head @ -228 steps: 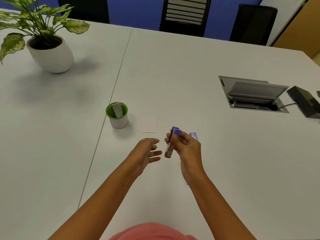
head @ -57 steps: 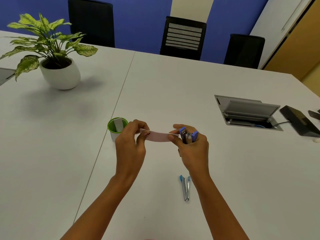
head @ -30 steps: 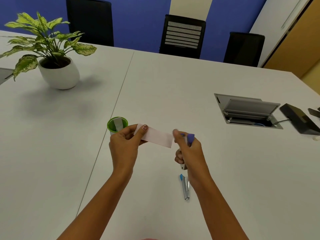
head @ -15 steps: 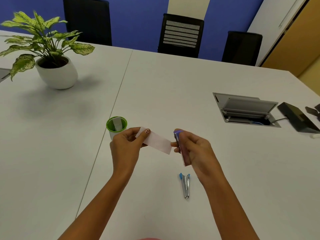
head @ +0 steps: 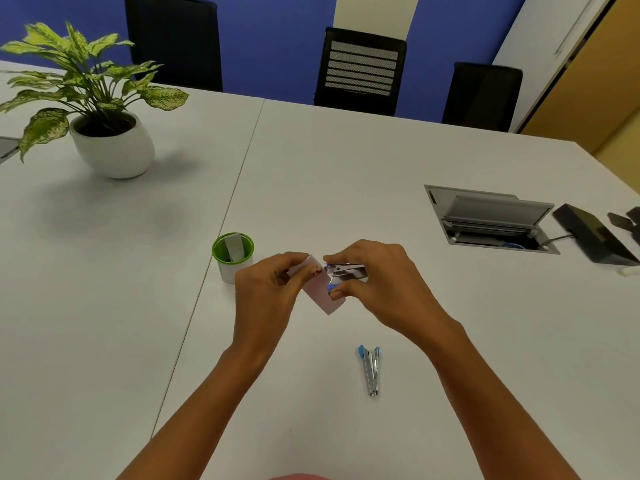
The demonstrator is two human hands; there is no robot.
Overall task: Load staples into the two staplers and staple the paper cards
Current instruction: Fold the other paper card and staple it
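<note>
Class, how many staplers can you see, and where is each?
2. A purple stapler is gripped in the right hand at the paper card; a blue stapler lies on the white table, nearer the person.

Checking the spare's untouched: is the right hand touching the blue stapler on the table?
Apart. Head view shows bare table between right hand and blue stapler.

Two hands: left hand (head: 266,299), right hand (head: 384,289). Two staplers: purple-tipped stapler (head: 346,273), blue-tipped stapler (head: 370,370). One paper card (head: 320,296). One green-rimmed cup (head: 232,268). One potted plant (head: 110,147). Three chairs (head: 173,39) (head: 362,69) (head: 483,95).
</note>
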